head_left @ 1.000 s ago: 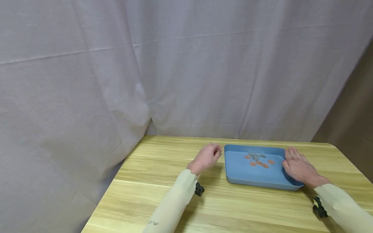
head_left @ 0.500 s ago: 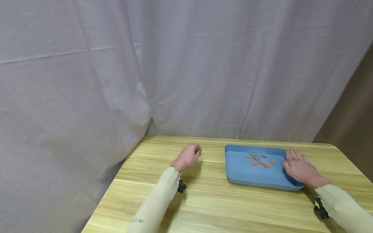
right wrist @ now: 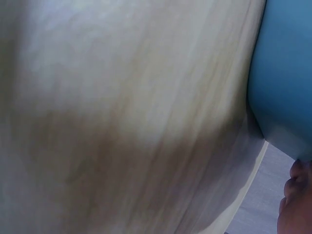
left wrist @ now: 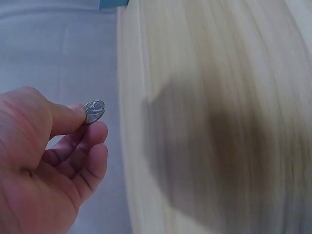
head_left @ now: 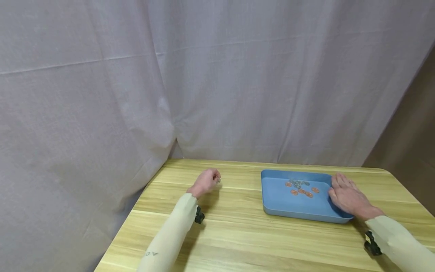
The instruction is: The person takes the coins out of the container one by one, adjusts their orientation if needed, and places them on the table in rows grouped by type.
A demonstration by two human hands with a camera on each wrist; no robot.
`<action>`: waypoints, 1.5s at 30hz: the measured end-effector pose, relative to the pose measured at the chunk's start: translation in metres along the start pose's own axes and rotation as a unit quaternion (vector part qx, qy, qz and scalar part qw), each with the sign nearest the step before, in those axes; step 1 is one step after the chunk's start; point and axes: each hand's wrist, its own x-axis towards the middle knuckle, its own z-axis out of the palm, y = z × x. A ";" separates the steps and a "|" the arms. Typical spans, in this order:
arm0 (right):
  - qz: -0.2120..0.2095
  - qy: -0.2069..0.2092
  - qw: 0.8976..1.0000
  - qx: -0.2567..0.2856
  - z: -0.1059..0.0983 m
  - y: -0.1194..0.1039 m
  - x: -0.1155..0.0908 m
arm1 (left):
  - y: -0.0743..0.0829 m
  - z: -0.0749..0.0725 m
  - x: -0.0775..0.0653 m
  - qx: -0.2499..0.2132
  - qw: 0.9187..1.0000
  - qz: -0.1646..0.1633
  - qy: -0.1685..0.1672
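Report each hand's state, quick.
Left hand: holding a coin, pinched.
Right hand: open, fairly straight fingers against the tray.

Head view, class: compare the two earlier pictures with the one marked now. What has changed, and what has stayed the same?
The left hand has moved left over the table, farther from the blue tray. It still pinches a silver coin; nothing was visibly let go. The tray, the copper coins and silver coins in it, and the right hand at its right side stayed as they were.
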 end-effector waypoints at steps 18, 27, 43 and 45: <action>0.013 -0.002 1.000 0.005 0.002 -0.006 -0.001 | -0.049 -0.012 -0.010 0.016 0.995 -0.082 -0.047; 0.016 -0.002 1.000 0.001 0.002 -0.007 -0.001 | -0.050 -0.012 -0.012 0.012 0.994 -0.098 -0.045; 0.026 0.008 1.000 0.001 0.002 -0.006 -0.001 | -0.046 -0.011 -0.008 0.021 0.990 -0.116 -0.071; 0.030 0.006 1.000 0.001 0.002 -0.006 -0.001 | -0.047 -0.011 -0.006 0.020 0.991 -0.115 -0.070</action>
